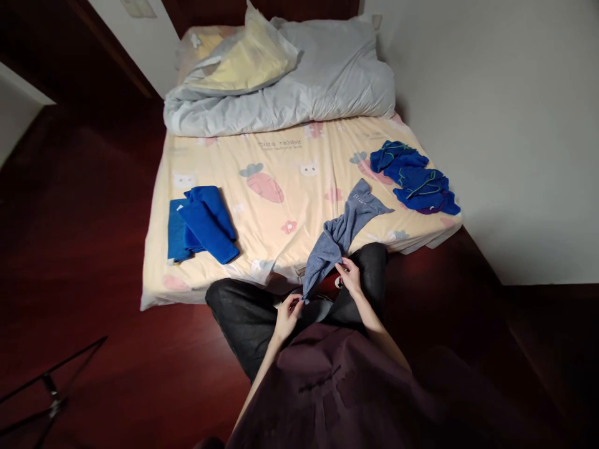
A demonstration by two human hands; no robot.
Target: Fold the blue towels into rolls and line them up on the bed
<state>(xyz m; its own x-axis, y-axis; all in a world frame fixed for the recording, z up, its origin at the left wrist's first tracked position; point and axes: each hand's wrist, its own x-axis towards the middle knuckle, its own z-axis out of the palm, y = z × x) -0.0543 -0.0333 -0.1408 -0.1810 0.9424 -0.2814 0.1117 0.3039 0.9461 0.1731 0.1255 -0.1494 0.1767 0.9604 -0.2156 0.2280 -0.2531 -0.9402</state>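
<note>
A grey-blue towel (340, 232) hangs from the bed's front edge down to my lap. My left hand (289, 313) pinches its lowest corner. My right hand (349, 276) grips the towel's edge a little higher and to the right. Both hands are closed on the cloth, above my dark trousers.
The bed (290, 168) carries a cream sheet with carrot prints. Folded blue towels (202, 223) lie at its left. A heap of unfolded blue cloths (414, 178) lies at its right, next to the white wall. A grey duvet (285, 81) is bunched at the head. Dark red floor surrounds the bed; a stand's legs (49, 393) show at lower left.
</note>
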